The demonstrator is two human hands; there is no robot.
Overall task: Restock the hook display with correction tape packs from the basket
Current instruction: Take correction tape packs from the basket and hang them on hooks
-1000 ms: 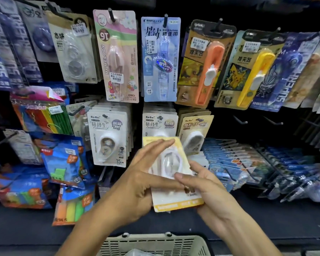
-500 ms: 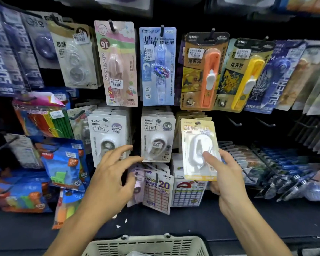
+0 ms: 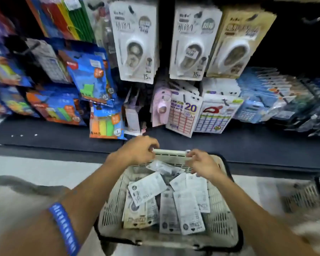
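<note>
A pale plastic basket (image 3: 111,209) sits low in front of me with several correction tape packs (image 3: 187,211) lying mostly back side up. A white bar (image 3: 171,152) runs along the basket's far rim. My left hand (image 3: 139,150) curls around the bar's left end. My right hand (image 3: 201,163) pinches its right end, with fingers curled just above a pack (image 3: 161,167). On the hooks above hang two white correction tape packs (image 3: 135,43) (image 3: 190,43) and a beige one (image 3: 236,43) at the right.
Blue packs of highlighters (image 3: 91,76) hang at the left. Sticker sheets (image 3: 183,115) and a pink item (image 3: 161,108) hang below the tape packs. Flat blue packs (image 3: 266,93) lie at the right. A dark shelf ledge (image 3: 248,143) runs behind the basket. A second basket (image 3: 307,194) stands at the far right.
My right hand has let go of the beige pack, which now hangs on its hook. Both hands dropped to the basket's far rim, and my view tilted down.
</note>
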